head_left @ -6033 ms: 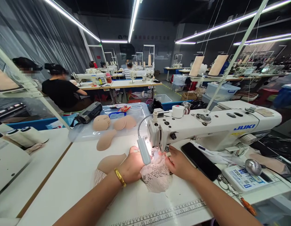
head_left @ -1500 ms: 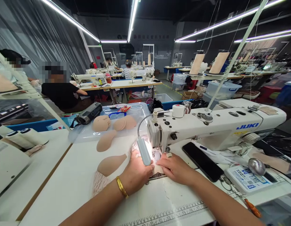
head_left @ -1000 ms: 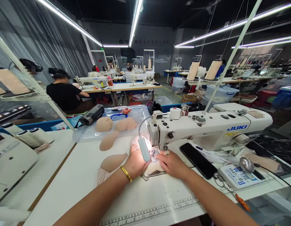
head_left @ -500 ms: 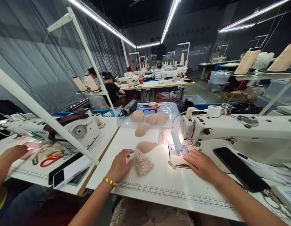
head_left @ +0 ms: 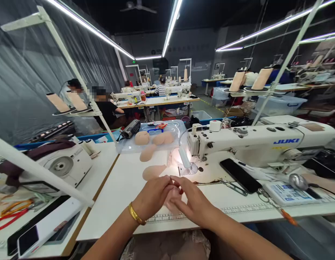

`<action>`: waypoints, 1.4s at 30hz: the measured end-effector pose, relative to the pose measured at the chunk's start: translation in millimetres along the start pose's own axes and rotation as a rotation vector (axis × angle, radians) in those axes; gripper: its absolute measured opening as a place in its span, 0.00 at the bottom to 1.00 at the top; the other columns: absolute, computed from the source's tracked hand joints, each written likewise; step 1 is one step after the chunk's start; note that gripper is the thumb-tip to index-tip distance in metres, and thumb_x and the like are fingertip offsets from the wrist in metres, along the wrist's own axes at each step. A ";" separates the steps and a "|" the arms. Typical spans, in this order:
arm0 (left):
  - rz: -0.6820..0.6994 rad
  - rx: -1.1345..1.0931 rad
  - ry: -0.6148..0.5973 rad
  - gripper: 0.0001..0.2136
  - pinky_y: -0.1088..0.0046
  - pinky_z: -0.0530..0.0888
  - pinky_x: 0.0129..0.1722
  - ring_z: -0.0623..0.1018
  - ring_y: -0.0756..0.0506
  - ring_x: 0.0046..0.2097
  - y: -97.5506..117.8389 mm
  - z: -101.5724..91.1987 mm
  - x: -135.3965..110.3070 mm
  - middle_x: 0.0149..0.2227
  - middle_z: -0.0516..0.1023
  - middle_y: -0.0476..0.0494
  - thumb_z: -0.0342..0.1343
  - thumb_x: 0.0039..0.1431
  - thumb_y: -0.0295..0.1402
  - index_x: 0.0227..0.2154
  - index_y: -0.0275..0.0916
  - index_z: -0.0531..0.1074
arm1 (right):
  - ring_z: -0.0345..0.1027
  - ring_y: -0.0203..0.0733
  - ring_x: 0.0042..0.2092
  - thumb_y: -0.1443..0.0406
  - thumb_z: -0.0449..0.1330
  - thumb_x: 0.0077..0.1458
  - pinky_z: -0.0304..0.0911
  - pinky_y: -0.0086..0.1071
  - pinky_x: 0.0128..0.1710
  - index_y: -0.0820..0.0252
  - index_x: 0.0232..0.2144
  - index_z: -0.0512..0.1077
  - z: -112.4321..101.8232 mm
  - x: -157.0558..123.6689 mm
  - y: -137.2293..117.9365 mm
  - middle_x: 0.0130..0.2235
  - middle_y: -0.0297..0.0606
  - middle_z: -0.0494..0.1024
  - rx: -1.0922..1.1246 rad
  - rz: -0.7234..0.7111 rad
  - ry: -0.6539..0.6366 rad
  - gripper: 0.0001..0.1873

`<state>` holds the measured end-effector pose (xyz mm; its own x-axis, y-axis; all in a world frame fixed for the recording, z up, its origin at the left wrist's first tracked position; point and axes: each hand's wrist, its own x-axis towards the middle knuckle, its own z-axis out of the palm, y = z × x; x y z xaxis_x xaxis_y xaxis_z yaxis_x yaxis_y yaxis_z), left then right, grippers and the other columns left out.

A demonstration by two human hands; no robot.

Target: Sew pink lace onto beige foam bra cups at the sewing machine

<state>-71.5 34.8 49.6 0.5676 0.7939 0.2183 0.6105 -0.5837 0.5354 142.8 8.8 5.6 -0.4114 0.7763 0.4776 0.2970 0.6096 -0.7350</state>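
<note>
My left hand (head_left: 153, 196), with a gold bracelet (head_left: 136, 213) at the wrist, meets my right hand (head_left: 194, 202) over the front of the sewing table. Between them is a small piece of pale pink-beige fabric (head_left: 173, 202), mostly covered by the fingers. Both hands are closed on it. Just beyond them lies a flat beige teardrop-shaped cup piece (head_left: 153, 172), and a second cup piece (head_left: 147, 153) is farther back. The sewing machine (head_left: 246, 141) stands to the right, its lamp lighting a beige lace piece (head_left: 173, 157) by the needle area.
A clear plastic box lid (head_left: 126, 146) at the back carries several beige cups and a black camcorder (head_left: 131, 129). A black phone (head_left: 239, 176), thread snips (head_left: 232, 186) and a labelled box (head_left: 286, 193) lie right. Thread-stand poles rise on both sides. Co-workers sit ahead.
My right hand has left the machine's needle plate and come left to join my left hand on the fabric, now nearer the table's front edge. The view has turned right.
</note>
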 end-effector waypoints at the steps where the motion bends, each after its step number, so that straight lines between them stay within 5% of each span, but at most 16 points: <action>1: -0.034 -0.121 0.033 0.11 0.65 0.70 0.40 0.75 0.44 0.38 2.8 2.6 1.9 0.36 0.77 0.45 0.45 0.72 0.39 0.40 0.42 0.70 | 0.70 0.46 0.45 0.60 0.58 0.67 0.70 0.41 0.45 0.51 0.64 0.63 1.1 1.3 0.4 0.44 0.41 0.76 0.060 0.066 0.034 0.25; 5: -0.248 -0.762 0.026 0.26 0.67 0.72 0.41 0.74 0.43 0.41 -5.0 22.5 -0.4 0.37 0.73 0.46 0.64 0.57 0.55 0.50 0.43 0.70 | 0.63 0.39 0.33 0.55 0.57 0.65 0.62 0.32 0.33 0.55 0.52 0.71 -4.7 0.4 10.2 0.31 0.30 0.66 0.334 0.330 0.174 0.16; 7: -0.387 -0.998 -0.047 0.28 0.69 0.71 0.39 0.74 0.45 0.38 -12.1 34.8 -3.8 0.36 0.73 0.47 0.71 0.49 0.54 0.45 0.41 0.72 | 0.61 0.39 0.32 0.53 0.59 0.63 0.61 0.31 0.33 0.56 0.49 0.72 -10.0 -3.1 16.7 0.30 0.29 0.64 0.413 0.385 0.211 0.17; 10: -0.526 -1.121 0.035 0.23 0.73 0.68 0.36 0.69 0.50 0.33 -16.4 48.0 -5.7 0.31 0.71 0.50 0.73 0.47 0.51 0.33 0.38 0.72 | 0.63 0.40 0.34 0.50 0.59 0.63 0.62 0.32 0.36 0.56 0.47 0.73 -16.1 -9.8 24.9 0.31 0.31 0.67 0.429 0.441 0.203 0.19; 14: -0.524 -1.145 0.227 0.23 0.75 0.69 0.34 0.66 0.51 0.32 -10.3 53.4 -0.8 0.28 0.67 0.52 0.73 0.47 0.51 0.28 0.38 0.70 | 0.67 0.45 0.45 0.47 0.53 0.67 0.64 0.37 0.46 0.55 0.46 0.74 -19.4 -17.4 28.6 0.42 0.37 0.75 0.414 0.462 0.138 0.21; 18: -0.487 -1.071 0.275 0.22 0.75 0.69 0.32 0.67 0.49 0.33 0.7 56.1 6.6 0.31 0.70 0.50 0.70 0.51 0.51 0.28 0.38 0.69 | 0.67 0.48 0.51 0.45 0.62 0.62 0.63 0.37 0.50 0.53 0.54 0.69 -16.2 -18.2 27.5 0.50 0.39 0.74 0.339 0.392 0.085 0.27; 22: -0.423 -1.033 0.344 0.22 0.72 0.73 0.40 0.73 0.43 0.45 8.5 59.6 11.0 0.45 0.76 0.41 0.71 0.50 0.48 0.24 0.38 0.66 | 0.66 0.42 0.40 0.50 0.58 0.66 0.61 0.34 0.41 0.56 0.39 0.72 -14.0 -12.2 27.1 0.36 0.34 0.73 0.201 0.373 0.182 0.17; 27: -0.417 -0.878 0.351 0.23 0.76 0.63 0.28 0.62 0.50 0.29 11.4 63.0 3.4 0.26 0.63 0.53 0.66 0.54 0.51 0.24 0.40 0.61 | 0.68 0.44 0.43 0.50 0.62 0.63 0.61 0.35 0.45 0.57 0.32 0.75 -21.2 -8.2 17.7 0.38 0.37 0.75 0.335 0.334 0.235 0.17; 30: -0.437 -0.830 0.198 0.24 0.77 0.58 0.26 0.58 0.52 0.27 8.1 59.9 -1.4 0.24 0.56 0.56 0.64 0.56 0.54 0.26 0.41 0.59 | 0.65 0.39 0.32 0.49 0.64 0.60 0.59 0.32 0.35 0.58 0.29 0.73 -22.7 -5.3 17.1 0.29 0.33 0.72 0.706 0.519 0.191 0.19; 33: -0.390 -0.747 0.079 0.22 0.76 0.64 0.28 0.64 0.50 0.28 -9.7 47.8 0.2 0.25 0.62 0.54 0.56 0.62 0.55 0.29 0.41 0.61 | 0.60 0.35 0.26 0.51 0.66 0.56 0.52 0.29 0.28 0.59 0.29 0.73 -19.2 3.2 32.9 0.24 0.31 0.71 0.930 0.671 0.136 0.18; 36: -0.286 -0.173 0.130 0.13 0.67 0.75 0.43 0.77 0.43 0.43 -44.1 28.9 5.5 0.41 0.77 0.44 0.52 0.68 0.45 0.42 0.41 0.69 | 0.62 0.35 0.27 0.54 0.69 0.51 0.53 0.29 0.29 0.60 0.28 0.72 -15.0 13.5 57.1 0.24 0.32 0.73 0.924 0.721 0.144 0.16; 38: -0.273 0.212 0.141 0.17 0.55 0.73 0.56 0.74 0.36 0.56 -69.5 17.9 9.0 0.55 0.75 0.37 0.57 0.62 0.35 0.53 0.40 0.70 | 0.65 0.36 0.29 0.55 0.70 0.49 0.56 0.29 0.31 0.60 0.28 0.72 -14.1 17.2 69.3 0.27 0.33 0.75 0.933 0.730 0.154 0.16; 42: -0.293 0.400 0.086 0.21 0.48 0.71 0.57 0.75 0.31 0.55 -104.7 9.3 16.1 0.54 0.78 0.34 0.53 0.57 0.23 0.54 0.37 0.72 | 0.65 0.35 0.30 0.56 0.71 0.50 0.58 0.30 0.33 0.59 0.31 0.74 -15.4 16.1 75.6 0.27 0.31 0.75 0.968 0.707 0.161 0.15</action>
<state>-121.2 107.1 -10.5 0.3034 0.9354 0.1814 0.9109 -0.3406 0.2327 171.9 69.9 -35.0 -0.2862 0.9426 -0.1719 -0.3836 -0.2771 -0.8810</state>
